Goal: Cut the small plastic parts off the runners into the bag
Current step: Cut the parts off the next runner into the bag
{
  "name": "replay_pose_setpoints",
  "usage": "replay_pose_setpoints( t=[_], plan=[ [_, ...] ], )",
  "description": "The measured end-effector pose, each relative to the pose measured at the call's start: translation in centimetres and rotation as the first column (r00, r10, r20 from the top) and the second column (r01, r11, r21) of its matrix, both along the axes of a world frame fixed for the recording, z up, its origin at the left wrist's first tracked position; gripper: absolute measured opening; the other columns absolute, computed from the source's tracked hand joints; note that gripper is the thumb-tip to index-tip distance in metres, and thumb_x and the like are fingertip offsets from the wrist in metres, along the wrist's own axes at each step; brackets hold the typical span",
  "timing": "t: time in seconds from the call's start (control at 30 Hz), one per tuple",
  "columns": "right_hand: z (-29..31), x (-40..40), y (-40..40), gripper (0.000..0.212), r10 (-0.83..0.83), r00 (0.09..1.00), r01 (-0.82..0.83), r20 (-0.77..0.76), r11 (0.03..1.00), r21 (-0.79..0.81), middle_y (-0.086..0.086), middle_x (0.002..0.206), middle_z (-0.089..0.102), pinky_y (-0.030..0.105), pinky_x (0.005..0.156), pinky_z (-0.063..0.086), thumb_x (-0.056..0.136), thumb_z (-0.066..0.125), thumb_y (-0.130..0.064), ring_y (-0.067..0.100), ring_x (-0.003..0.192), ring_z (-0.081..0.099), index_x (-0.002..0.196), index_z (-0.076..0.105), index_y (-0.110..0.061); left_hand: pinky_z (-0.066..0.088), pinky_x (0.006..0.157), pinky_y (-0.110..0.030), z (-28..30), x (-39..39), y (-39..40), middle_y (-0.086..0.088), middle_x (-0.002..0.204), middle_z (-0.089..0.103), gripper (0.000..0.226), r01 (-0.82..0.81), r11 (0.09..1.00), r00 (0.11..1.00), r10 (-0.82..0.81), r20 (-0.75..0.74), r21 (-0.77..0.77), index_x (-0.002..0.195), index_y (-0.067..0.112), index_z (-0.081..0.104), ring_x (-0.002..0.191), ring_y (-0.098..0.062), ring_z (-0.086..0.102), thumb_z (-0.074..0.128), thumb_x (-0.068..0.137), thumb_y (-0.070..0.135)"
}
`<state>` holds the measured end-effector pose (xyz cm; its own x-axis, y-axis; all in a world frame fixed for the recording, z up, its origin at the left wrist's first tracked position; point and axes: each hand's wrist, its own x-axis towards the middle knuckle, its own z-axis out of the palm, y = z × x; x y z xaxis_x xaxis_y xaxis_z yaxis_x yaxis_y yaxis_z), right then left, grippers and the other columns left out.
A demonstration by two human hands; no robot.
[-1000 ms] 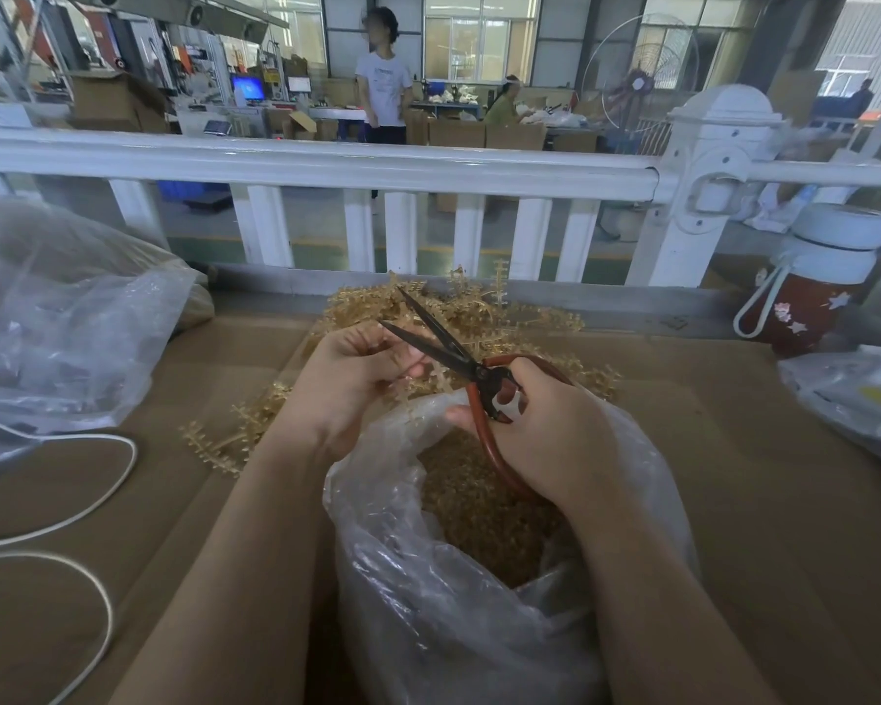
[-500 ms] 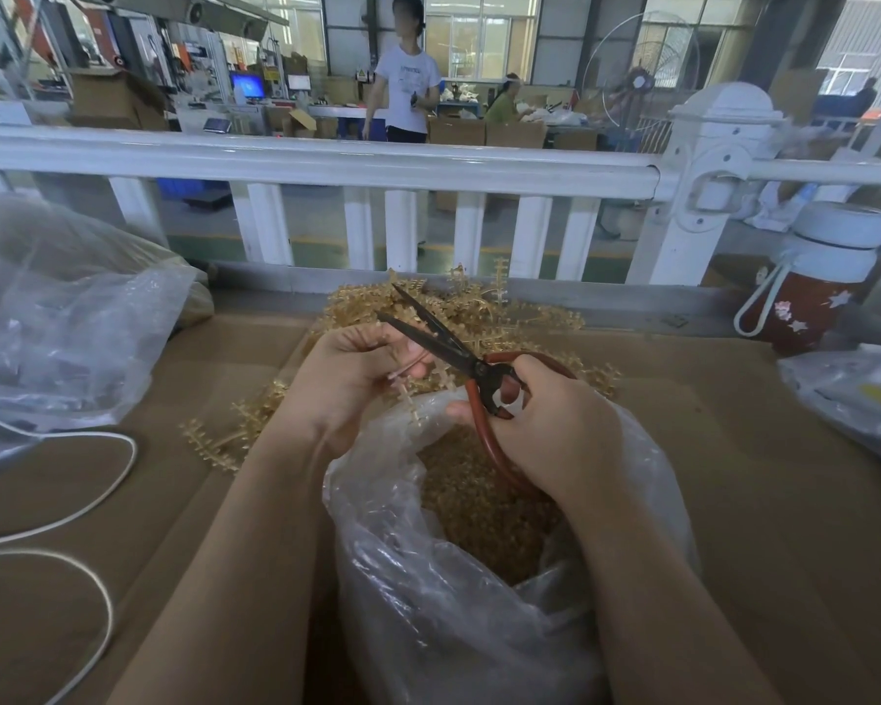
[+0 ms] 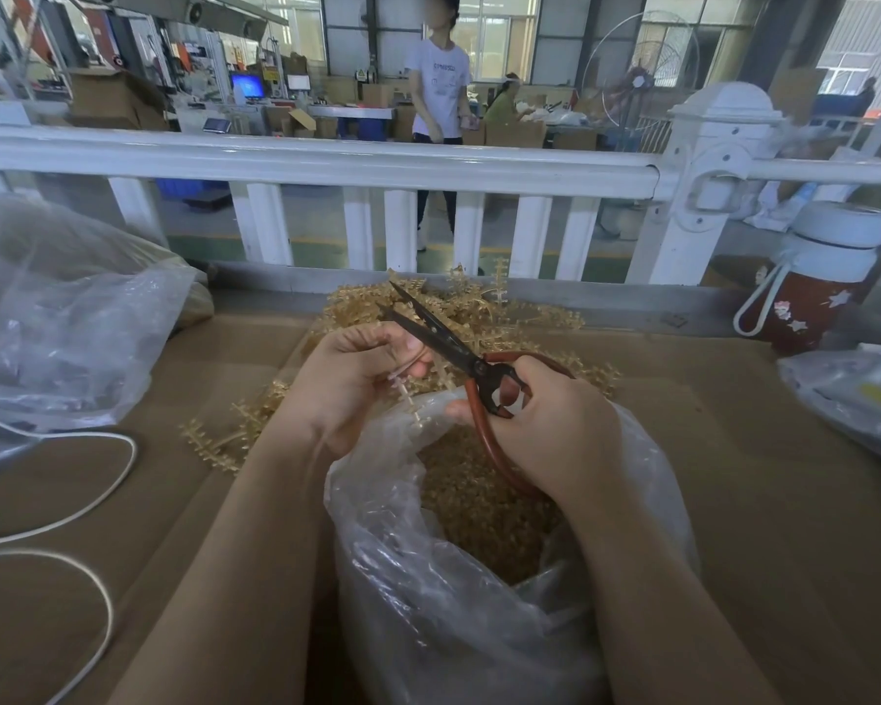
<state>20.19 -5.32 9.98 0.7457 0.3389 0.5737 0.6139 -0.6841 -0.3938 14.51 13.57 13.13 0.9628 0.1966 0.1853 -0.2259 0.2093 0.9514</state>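
My left hand (image 3: 349,379) pinches a thin tan runner (image 3: 409,399) that hangs down over the mouth of the clear plastic bag (image 3: 428,592). My right hand (image 3: 550,424) grips red-handled scissors (image 3: 453,348), blades slightly apart and pointing up and left just above the left fingers. The bag holds a heap of small tan cut parts (image 3: 479,501). A pile of uncut runners (image 3: 489,312) lies behind both hands.
A cardboard sheet (image 3: 733,450) covers the table. A large clear bag (image 3: 62,318) sits at left, a white cable (image 3: 87,480) loops below it. A red bottle with white lid (image 3: 815,282) stands at right, another plastic bag (image 3: 855,394) beside it. A white railing (image 3: 326,160) runs behind.
The runner has slid lower out of my left hand toward the bag. The scissors blades have narrowed a little. A person behind the railing has walked to the right.
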Motion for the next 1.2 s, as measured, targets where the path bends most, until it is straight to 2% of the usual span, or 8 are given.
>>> replay_pose_setpoints(
  t=[0.13,0.27,0.53,0.73,0.8,0.93,1.0,1.2],
  plan=[
    [0.1,-0.1,0.0,0.072,-0.010,1.000,0.010,0.000,1.000,-0.007,-0.022,0.062,0.052,0.010,0.051,0.033,0.066,0.034,-0.095,-0.006,0.054,0.045,0.079,0.058,-0.029,0.053,0.066,-0.020,0.1,0.0,0.0,-0.002,0.068,0.067,0.012,0.018,1.000,0.999,-0.018,0.030,-0.004,0.069,0.013,0.072,0.062,-0.010,0.061,0.066,0.079,0.010],
    [0.1,-0.1,0.0,0.080,-0.033,0.999,0.031,-0.036,0.999,-0.032,-0.020,0.066,0.058,0.011,0.055,0.030,0.062,0.027,-0.099,-0.007,0.058,0.046,0.086,0.060,-0.030,0.046,0.056,-0.020,-0.1,0.3,-0.2,-0.004,0.070,0.067,0.009,-0.044,0.997,0.997,0.040,0.065,0.071,0.086,0.007,0.064,0.060,-0.012,0.059,0.061,0.088,-0.001],
    [0.2,0.0,-0.2,0.083,-0.014,0.998,0.012,-0.059,0.999,-0.039,-0.020,0.076,0.060,0.009,0.055,0.032,0.062,0.030,-0.098,-0.001,0.062,0.048,0.097,0.063,-0.030,0.051,0.065,-0.022,-0.6,0.7,-0.1,-0.010,0.084,0.071,0.014,-0.134,0.978,0.987,0.118,0.106,0.158,0.095,0.005,0.069,0.069,-0.014,0.062,0.065,0.088,-0.006],
    [0.2,0.0,-0.2,0.077,-0.024,0.998,0.022,-0.056,0.999,-0.033,-0.018,0.072,0.060,0.011,0.052,0.035,0.064,0.033,-0.097,-0.005,0.060,0.047,0.086,0.058,-0.028,0.054,0.061,-0.023,-0.6,0.8,-0.4,-0.011,0.077,0.070,0.020,-0.137,0.982,0.986,0.122,0.111,0.131,0.101,0.000,0.062,0.062,-0.016,0.066,0.063,0.086,-0.013],
    [0.1,0.0,-0.1,0.067,-0.037,0.998,0.035,-0.049,0.998,-0.044,-0.018,0.070,0.059,0.012,0.051,0.036,0.069,0.042,-0.094,-0.007,0.060,0.047,0.082,0.055,-0.029,0.055,0.062,-0.020,-0.6,0.8,-0.5,-0.006,0.075,0.073,0.011,-0.153,0.979,0.985,0.140,0.104,0.131,0.096,0.003,0.066,0.063,-0.013,0.068,0.062,0.091,-0.005],
    [0.3,-0.3,-0.1,0.069,-0.036,0.999,0.036,-0.026,0.999,-0.002,-0.023,0.067,0.051,0.011,0.050,0.029,0.068,0.029,-0.094,-0.010,0.058,0.043,0.082,0.053,-0.031,0.058,0.066,-0.022,-0.7,0.9,-0.5,-0.007,0.079,0.076,0.016,-0.168,0.964,0.984,0.150,0.100,0.207,0.091,0.007,0.070,0.068,-0.014,0.070,0.059,0.094,-0.003],
    [0.3,-0.3,-0.1,0.061,-0.051,0.998,0.050,-0.044,0.998,-0.023,-0.023,0.065,0.049,0.014,0.049,0.028,0.069,0.038,-0.091,-0.007,0.056,0.044,0.079,0.049,-0.031,0.059,0.069,-0.025,-0.8,0.9,-0.6,-0.009,0.081,0.076,0.016,-0.179,0.958,0.982,0.160,0.101,0.226,0.090,0.007,0.071,0.070,-0.016,0.070,0.059,0.094,-0.002],
    [0.1,-0.1,-0.1,0.046,-0.065,0.996,0.064,-0.066,0.998,-0.024,-0.020,0.058,0.044,0.018,0.048,0.029,0.073,0.044,-0.077,-0.001,0.052,0.044,0.070,0.037,-0.032,0.054,0.070,-0.024,-0.5,0.9,-1.6,-0.004,0.074,0.071,0.035,-0.121,0.977,0.990,0.106,0.089,0.174,0.073,0.021,0.074,0.065,-0.014,0.064,0.057,0.093,-0.003]
  ],
)
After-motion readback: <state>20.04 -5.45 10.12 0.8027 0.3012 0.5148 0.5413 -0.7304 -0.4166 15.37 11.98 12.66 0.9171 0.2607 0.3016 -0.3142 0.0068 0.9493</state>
